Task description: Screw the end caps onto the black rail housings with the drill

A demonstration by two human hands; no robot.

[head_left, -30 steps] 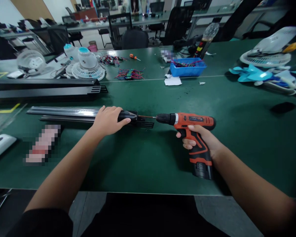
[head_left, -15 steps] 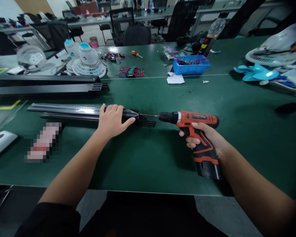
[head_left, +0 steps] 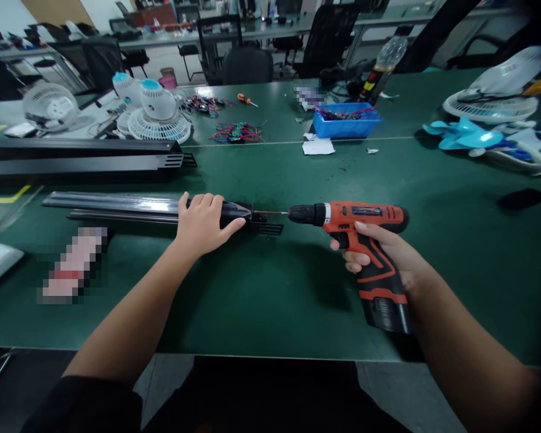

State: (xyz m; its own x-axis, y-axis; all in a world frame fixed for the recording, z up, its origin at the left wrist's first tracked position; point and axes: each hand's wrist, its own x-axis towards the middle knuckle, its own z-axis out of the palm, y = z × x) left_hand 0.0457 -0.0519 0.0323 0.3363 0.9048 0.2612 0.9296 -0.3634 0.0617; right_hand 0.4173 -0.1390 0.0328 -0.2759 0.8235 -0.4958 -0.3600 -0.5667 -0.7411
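My left hand rests over the end of a long, glossy black profile lying on the green table. Its fingers curl over the far side while the thumb stretches along the near side. Under and beside it runs another thin black strip with a slotted end. In my right hand is an orange and black cordless drill, gripped by its handle, index finger at the trigger. The drill's long thin bit points left and reaches the profile's end; how far it goes in cannot be seen.
Several more black profiles lie behind on the left. Fan parts, a wire bundle, a screwdriver, a blue bin and a bottle stand farther back. Cyan fan blades are at right; a blurred-out object lies near left.
The view has shifted slightly. Both hands keep their grips, and the drill stays lined up with the profile's end, its handle tilting a little to the right.
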